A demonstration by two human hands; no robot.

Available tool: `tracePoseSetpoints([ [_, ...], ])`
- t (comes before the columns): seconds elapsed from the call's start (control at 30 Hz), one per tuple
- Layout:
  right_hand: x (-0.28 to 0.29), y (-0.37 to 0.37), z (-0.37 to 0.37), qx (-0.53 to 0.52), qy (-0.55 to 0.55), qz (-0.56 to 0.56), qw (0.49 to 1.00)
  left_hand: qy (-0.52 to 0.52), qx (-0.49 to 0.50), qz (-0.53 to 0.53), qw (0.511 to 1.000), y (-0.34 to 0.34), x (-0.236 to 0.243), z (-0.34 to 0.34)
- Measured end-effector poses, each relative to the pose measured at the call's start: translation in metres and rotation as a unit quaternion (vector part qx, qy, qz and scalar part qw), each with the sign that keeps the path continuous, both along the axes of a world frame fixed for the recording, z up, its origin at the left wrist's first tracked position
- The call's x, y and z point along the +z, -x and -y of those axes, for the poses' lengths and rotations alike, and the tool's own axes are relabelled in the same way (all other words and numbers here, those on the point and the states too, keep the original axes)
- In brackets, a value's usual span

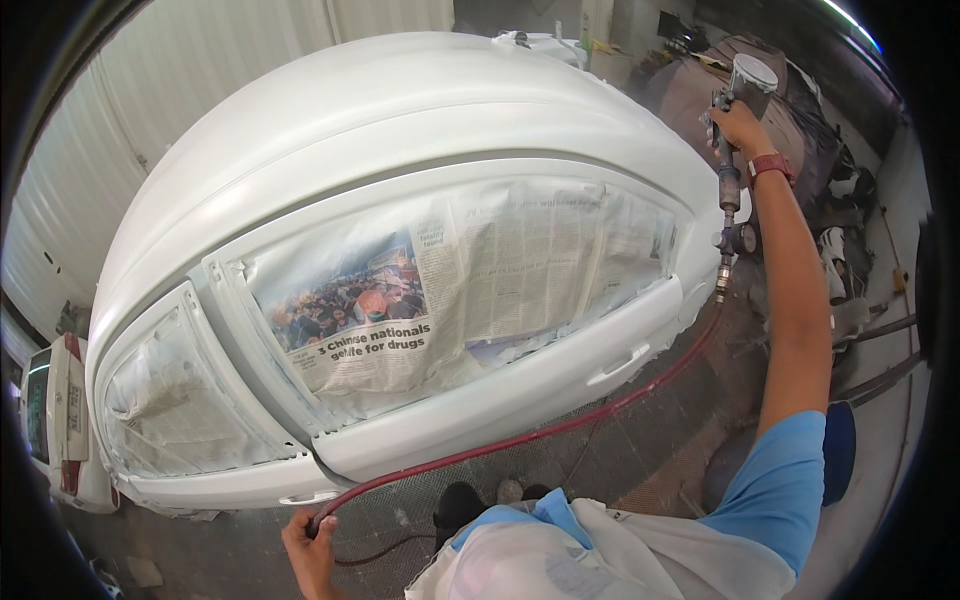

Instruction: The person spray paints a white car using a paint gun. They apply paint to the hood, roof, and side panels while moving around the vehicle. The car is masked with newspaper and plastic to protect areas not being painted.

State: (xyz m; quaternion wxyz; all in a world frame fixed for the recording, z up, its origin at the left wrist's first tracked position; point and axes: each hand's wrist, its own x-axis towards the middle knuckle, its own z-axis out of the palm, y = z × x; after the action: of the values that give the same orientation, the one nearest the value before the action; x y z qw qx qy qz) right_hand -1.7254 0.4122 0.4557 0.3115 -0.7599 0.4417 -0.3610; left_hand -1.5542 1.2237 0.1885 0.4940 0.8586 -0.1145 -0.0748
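Note:
My right hand [738, 128] is closed round the handle of a paint spray gun [724, 150], held up at arm's length near the front end of a white car [420, 120]. A whitish paint cup [755, 78] tops the gun, and a round gauge [742, 238] sits below its grip. From the gun a red air hose [560, 428] sags across in front of the car door to my left hand [310, 540], which grips it low at the left. Newspaper sheets [500, 270] mask the door window, and more masking paper [170, 400] covers the rear side window.
Pale curtains [210, 80] hang behind the car. Another white vehicle [62, 420] stands at the far left. Covered bulky things [700, 90] and assorted parts [850, 270] line the right side. The hose's loose run [385, 550] trails near my feet on the grey floor [470, 450].

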Motion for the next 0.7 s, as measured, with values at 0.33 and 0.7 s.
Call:
tracePoseSetpoints([
  [0.33, 0.040, -0.128, -0.072, 0.220, -0.001, 0.125, 0.968, -0.038, 0.077, -0.003, 0.996, 0.016, 0.020, -0.057],
  [0.7, 0.099, -0.314, -0.068, 0.167, 0.365, -0.088, 0.911, -0.053, 0.274, 0.034, 0.960, 0.011, 0.068, -0.090],
])
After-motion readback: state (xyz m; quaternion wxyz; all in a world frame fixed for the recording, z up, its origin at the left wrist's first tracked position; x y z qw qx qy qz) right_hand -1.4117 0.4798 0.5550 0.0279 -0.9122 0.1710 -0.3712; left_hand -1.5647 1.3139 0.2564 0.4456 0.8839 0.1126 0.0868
